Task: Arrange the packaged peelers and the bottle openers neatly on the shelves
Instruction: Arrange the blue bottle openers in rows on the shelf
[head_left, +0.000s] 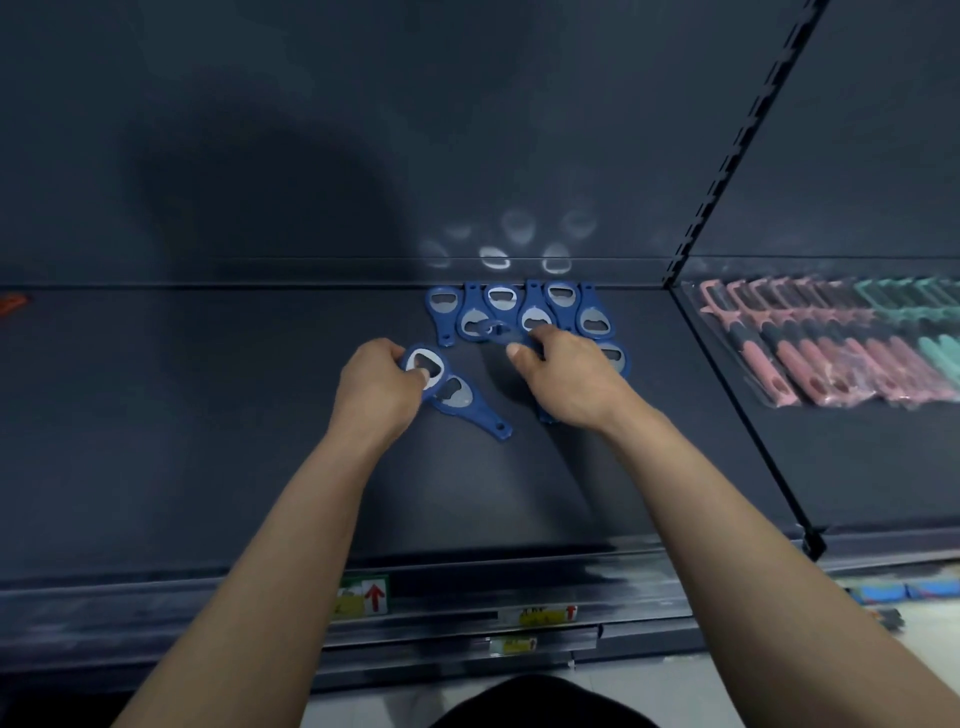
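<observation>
The left hand (376, 384) grips a blue bottle opener (426, 364), overlapping a second opener (467, 402) flat on the shelf (208, 415). The right hand (569, 376) pinches a third opener (496, 332) (blurred) just near the far row of openers (519, 309); the packaged peelers (831, 343) lie well right

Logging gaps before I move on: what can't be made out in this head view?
Head view:
Gripped opener in the left hand: handle hidden by the hand.
Blurred opener pinched by the right hand: motion-smeared.
Covered opener beneath the right hand: mostly hidden.
Packaged peelers: cut off by the right edge, count unknown.
Price labels: blurred, unreadable.
</observation>
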